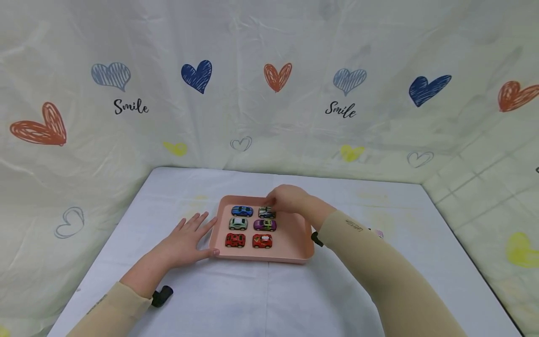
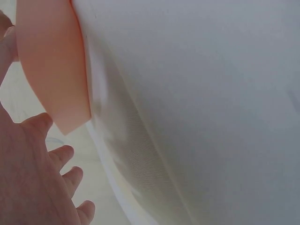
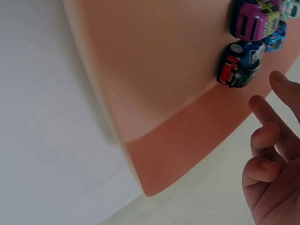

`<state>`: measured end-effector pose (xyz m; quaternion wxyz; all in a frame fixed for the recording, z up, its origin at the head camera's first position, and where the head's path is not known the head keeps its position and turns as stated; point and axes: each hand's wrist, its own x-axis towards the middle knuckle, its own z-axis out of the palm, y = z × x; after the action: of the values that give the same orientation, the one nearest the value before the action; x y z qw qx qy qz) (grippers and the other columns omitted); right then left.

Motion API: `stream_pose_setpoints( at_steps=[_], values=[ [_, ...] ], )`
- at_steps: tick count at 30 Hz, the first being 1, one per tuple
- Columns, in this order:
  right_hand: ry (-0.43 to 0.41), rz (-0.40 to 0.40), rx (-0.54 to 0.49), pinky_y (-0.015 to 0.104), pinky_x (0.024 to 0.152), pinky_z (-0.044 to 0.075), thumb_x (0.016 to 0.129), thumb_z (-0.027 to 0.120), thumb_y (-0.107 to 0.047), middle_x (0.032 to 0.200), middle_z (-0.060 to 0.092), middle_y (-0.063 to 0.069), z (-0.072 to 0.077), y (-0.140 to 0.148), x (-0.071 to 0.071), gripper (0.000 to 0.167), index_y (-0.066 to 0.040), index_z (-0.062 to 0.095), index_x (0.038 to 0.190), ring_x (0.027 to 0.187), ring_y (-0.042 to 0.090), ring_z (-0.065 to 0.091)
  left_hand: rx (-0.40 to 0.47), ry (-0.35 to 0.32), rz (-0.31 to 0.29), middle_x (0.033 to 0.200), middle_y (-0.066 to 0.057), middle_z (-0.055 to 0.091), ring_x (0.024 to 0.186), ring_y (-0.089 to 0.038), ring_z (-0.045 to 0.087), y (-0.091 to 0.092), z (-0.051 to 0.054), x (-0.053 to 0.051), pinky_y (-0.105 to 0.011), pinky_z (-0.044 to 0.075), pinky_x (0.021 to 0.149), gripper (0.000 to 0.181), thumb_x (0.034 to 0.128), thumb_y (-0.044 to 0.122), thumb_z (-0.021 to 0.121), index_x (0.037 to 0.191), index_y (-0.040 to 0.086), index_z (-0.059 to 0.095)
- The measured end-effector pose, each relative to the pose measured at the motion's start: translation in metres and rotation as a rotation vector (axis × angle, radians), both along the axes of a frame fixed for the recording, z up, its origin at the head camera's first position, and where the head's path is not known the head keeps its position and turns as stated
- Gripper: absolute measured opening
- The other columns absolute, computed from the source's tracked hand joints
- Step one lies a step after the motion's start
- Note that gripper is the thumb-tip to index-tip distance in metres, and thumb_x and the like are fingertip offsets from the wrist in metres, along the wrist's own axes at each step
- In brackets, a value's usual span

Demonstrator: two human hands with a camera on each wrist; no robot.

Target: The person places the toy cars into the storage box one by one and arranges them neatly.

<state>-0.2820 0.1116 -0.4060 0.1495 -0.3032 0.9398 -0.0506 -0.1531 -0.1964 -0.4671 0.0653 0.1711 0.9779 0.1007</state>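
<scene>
So from my end six toy cars are parked in the pink tray [image 1: 292, 258], two to a row. Far edge: blue car [image 1: 242, 211] and multicoloured car [image 1: 266, 215]. Middle: pale green car [image 1: 238, 224], purple car [image 1: 265, 225]. Near edge: red car [image 1: 235, 240], and another red one [image 1: 262, 241]. I'd call those three rows done, give or take a nudge on the multicoloured one.

My right hand [image 1: 288, 199] reaches over the tray's far edge to that car, but the right wrist cam shows thumb and index apart with a gap to it, other fingers loosely bent, pinching nothing. Left hand [image 1: 185, 245] is spread flat, fingertip on the tray's left edge, thumb at its near left corner.

Anything left to do? Hard to say. There's a small pinkish thing [image 1: 380, 233] on the desk [image 1: 404, 281], mostly behind my right sleeve, can't tell what.

Room-wise, plain tray floor runs from the cars to the right edge, though the forearm crosses the far right corner. Tight along the left edge.
</scene>
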Motion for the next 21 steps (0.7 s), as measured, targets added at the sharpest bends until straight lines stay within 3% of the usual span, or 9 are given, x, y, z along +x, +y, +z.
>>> stream_pose_setpoints(
  at_steps=[12,21],
  values=[
    [-0.039,-0.081,-0.130,0.038,0.099,0.050,0.095,0.068,-0.028,0.112,0.069,-0.007,0.014,0.024,0.012,0.030,-0.026,0.071,0.126,0.111,0.019,0.060,0.001,-0.010,0.000,0.163,-0.014,0.021,0.150,-0.039,0.014,0.000,0.003,0.001,-0.061,0.010,0.119,0.100,0.0821,0.078,0.055,0.158,0.019,0.028],
    [0.015,-0.103,-0.133,0.039,0.093,0.052,0.095,0.069,-0.032,0.115,0.069,-0.003,0.016,0.048,0.018,0.031,-0.028,0.071,0.125,0.109,0.020,0.061,-0.017,-0.018,0.001,0.163,-0.015,0.021,0.150,-0.039,0.014,0.001,0.005,0.001,-0.062,0.009,0.119,0.100,0.0818,0.078,0.055,0.158,0.019,0.027]
  ],
)
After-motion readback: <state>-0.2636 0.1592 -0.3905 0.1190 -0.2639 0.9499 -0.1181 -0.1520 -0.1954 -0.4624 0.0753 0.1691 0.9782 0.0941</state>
